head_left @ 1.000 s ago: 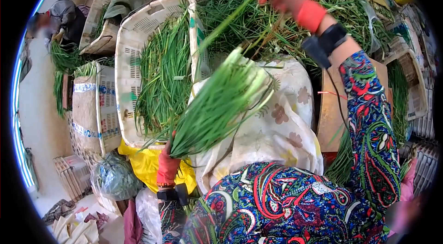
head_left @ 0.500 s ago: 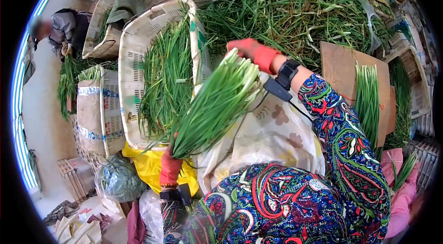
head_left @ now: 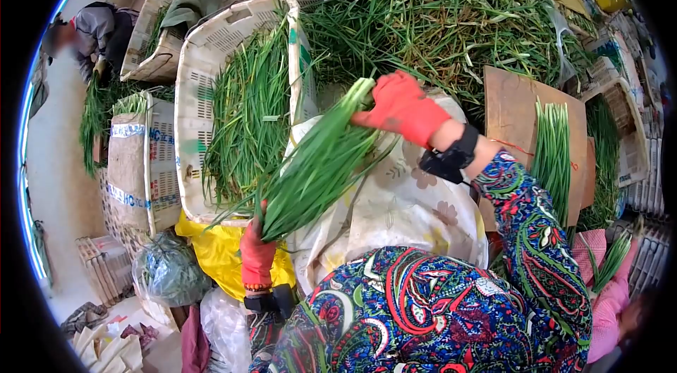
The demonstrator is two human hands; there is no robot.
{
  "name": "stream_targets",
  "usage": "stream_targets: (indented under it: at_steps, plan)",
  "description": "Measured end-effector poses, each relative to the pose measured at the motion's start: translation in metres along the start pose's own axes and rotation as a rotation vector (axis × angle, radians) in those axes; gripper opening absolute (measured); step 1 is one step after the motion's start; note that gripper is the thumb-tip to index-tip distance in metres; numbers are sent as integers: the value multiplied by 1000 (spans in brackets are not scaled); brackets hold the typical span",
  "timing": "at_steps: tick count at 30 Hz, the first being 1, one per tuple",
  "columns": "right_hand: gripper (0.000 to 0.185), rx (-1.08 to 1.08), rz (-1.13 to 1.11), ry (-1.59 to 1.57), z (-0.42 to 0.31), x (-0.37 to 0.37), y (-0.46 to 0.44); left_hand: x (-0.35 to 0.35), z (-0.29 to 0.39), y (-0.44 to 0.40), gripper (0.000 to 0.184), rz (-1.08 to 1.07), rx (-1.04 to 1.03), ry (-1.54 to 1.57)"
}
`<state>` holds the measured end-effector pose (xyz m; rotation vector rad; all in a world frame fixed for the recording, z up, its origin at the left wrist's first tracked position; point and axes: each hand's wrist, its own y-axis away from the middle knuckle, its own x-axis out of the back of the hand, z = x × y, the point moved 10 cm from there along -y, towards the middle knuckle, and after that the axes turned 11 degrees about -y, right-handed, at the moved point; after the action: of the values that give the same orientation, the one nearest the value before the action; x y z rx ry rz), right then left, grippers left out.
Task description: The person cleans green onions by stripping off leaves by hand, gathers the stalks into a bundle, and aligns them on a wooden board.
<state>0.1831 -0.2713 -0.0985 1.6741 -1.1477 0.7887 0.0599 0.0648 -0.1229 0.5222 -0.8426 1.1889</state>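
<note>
My left hand [head_left: 259, 249], in a red glove, is closed round the leafy lower end of a bunch of long green stalks [head_left: 317, 168]. The bunch slants up to the right over a white patterned cloth [head_left: 395, 211] on my lap. At its pale upper end is my right hand [head_left: 405, 108], also red-gloved, with fingers wrapped against the stalk ends. Left of the bunch stands a white plastic crate [head_left: 194, 105] with loose green stalks [head_left: 250, 115] inside. A neat bundle [head_left: 552, 154] lies on a brown board [head_left: 504, 108] at the right.
A large heap of loose stalks [head_left: 465, 13] lies beyond the cloth. At the upper left, a person [head_left: 102, 27] bends over greens. Yellow plastic [head_left: 233, 253], a clear bag of greens [head_left: 169, 271] and pink cloth [head_left: 603, 316] are near my sides.
My right hand has come down from above the heap, where it held a long stalk, to the bunch's pale end. My left hand keeps its hold. The bundle on the board has come into view.
</note>
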Motion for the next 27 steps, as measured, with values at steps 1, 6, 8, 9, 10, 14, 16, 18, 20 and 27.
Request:
stream_targets:
  at_steps: [1, 6, 8, 9, 10, 14, 16, 18, 20, 27]
  plan:
    - [77, -81, -19, 46, 4, -10, -1, 3, 4, 1, 68, 9, -37, -66]
    - [75, -170, 164, -106, 10, -11, -11, 5, 22, 0, 74, 26, -24, -38]
    - [77, -194, 231, -172, 10, -10, -13, -1, 10, 0, 75, 33, -14, 33]
    - [78, -206, 262, -205, 9, -8, -12, -2, 7, 3, 75, 34, -13, 44]
    - [69, -297, 95, -242, 15, -24, -13, -3, 4, 5, 75, 35, -11, 56]
    - [42, -78, 173, -206, 0, -28, -18, -1, 10, 5, 74, -9, 0, -16]
    - [29, 57, 191, -42, -9, -38, -27, 5, 22, 3, 75, 28, -68, -35]
    - [20, 65, 244, 117, -18, -41, -32, 13, 45, 1, 76, 133, -232, -20]
    - [18, 115, 303, 181, -20, -33, -35, 5, 29, 0, 77, 18, -77, 80]
    - [24, 281, 669, 185, 37, 103, -45, -18, -5, 10, 70, -135, 208, 309]
